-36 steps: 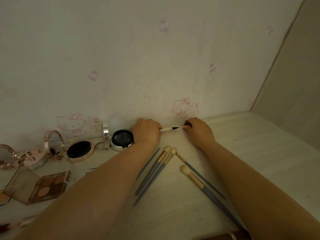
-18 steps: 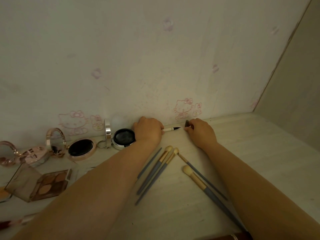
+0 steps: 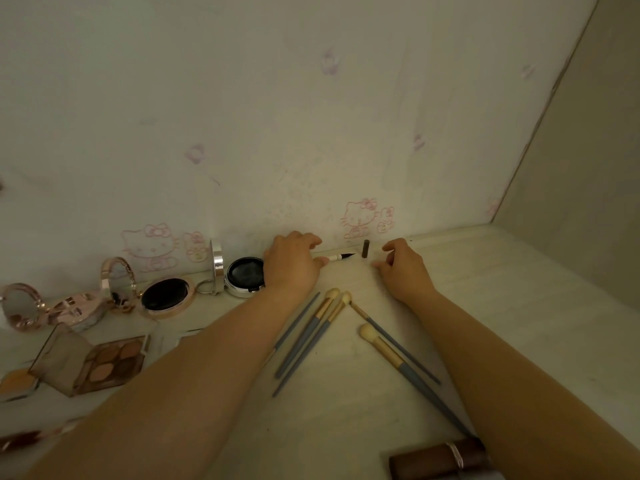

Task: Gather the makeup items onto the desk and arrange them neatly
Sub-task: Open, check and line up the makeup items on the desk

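Pale desk [image 3: 519, 306] against a cartoon-papered wall. At the wall's foot lies the uncapped liner pen [image 3: 341, 257] — long axis along the wall, dark tip pointing right toward its cap [image 3: 365, 248], which stands upright just beside it. The left hand [image 3: 292, 263], palm down, pinches the pen's white end. The right hand [image 3: 403, 270] — nearer the cap — hovers empty, fingers loosely curled.
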The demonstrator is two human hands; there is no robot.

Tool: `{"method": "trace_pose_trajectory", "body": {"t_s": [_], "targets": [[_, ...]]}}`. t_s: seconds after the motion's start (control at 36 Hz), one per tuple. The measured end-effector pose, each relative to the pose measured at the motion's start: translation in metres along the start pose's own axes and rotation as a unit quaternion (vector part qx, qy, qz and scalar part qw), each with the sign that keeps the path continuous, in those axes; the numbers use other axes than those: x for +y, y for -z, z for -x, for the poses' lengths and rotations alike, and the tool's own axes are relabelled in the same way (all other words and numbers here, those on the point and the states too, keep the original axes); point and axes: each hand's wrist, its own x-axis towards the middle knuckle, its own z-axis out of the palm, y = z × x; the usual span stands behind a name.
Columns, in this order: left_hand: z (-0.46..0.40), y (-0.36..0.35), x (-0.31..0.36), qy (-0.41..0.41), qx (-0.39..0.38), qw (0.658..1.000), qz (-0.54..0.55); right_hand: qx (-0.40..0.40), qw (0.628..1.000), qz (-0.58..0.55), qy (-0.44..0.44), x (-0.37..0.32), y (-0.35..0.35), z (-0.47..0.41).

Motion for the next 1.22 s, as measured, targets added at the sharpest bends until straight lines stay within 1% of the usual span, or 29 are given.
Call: {"method": "trace_pose_trajectory", "body": {"t_s": [0.06,0.17,0.25,0.31,0.44,0.56,0.64,0.75,0.83,0.89,1.06,1.22], "targets": [[0.012,0.008,0.006,-0.008,0.009,0.999,0.031,-0.003,0.999,-0.032,-0.028,0.0,0.008,0.013],[0.051,0.028,0.022,-0.028,-0.005,0.996,0.085,-0.032,0.995,-0.072,-0.066,0.003,0.026,0.046],[0.086,0.037,0.033,-0.037,-0.023,0.995,0.092,-0.029,0.991,-0.104,-0.077,0.004,0.035,0.073],[0.111,0.042,0.04,-0.046,-0.037,0.994,0.091,-0.018,0.993,-0.103,-0.061,0.001,0.043,0.098],[0.169,0.048,0.057,-0.073,-0.068,0.992,0.083,0.019,0.996,-0.084,0.012,-0.008,0.066,0.167],[0.205,0.047,0.061,-0.083,-0.073,0.989,0.102,0.076,0.993,-0.081,0.03,0.0,0.076,0.217],[0.224,0.043,0.062,-0.098,-0.069,0.987,0.105,0.108,0.992,-0.053,0.03,0.011,0.076,0.242],[0.241,0.037,0.06,-0.101,-0.078,0.99,0.063,0.124,0.992,-0.034,0.01,0.025,0.073,0.262],[0.248,0.034,0.056,-0.09,-0.09,0.991,0.044,0.106,0.994,0.012,-0.006,0.033,0.072,0.268],[0.252,0.032,0.054,-0.084,-0.092,0.991,0.046,0.088,0.995,0.038,-0.011,0.035,0.072,0.269],[0.255,0.031,0.054,-0.074,-0.074,0.993,0.06,0.062,0.996,0.068,-0.016,0.036,0.07,0.271],[0.256,0.034,0.053,-0.064,-0.069,0.991,0.09,0.069,0.997,0.04,-0.026,0.034,0.073,0.273]]}}
